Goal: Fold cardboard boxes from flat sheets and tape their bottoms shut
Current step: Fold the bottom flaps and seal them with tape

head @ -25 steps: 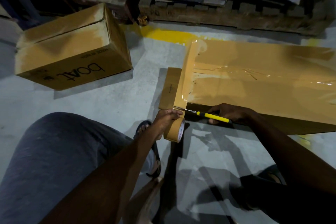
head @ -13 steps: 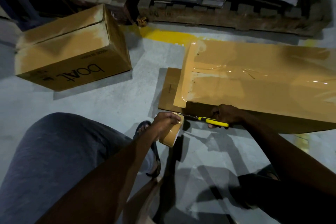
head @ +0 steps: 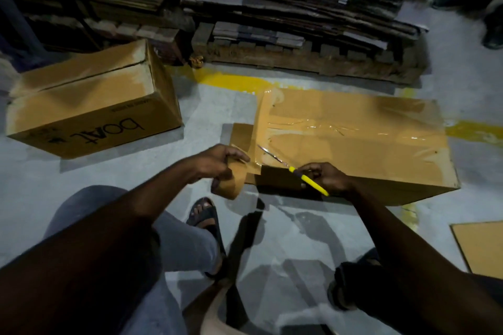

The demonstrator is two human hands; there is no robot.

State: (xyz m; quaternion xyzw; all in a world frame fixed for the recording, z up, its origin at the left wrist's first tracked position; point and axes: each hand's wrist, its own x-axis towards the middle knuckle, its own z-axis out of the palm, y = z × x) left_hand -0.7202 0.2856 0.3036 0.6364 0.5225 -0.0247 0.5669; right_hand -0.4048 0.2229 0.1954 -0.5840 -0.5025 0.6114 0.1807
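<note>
Brown tape roll (head: 227,188) clutched in left hand (head: 217,162), just off near-left corner of box (head: 353,141); right hand (head: 325,177) pinches yellow cutter (head: 309,181), blade (head: 268,153) over same corner. Pull strip (head: 250,165) taut, slice away from body (blade looks thin), smooth tail down.

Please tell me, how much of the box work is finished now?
Done: the boat box stands folded, and glossy tape runs across the near box. In hand: the left hand grips the tape roll, the right hand holds the yellow knife by the strip. Left: cutting the roll free; flat sheets wait behind.
</note>
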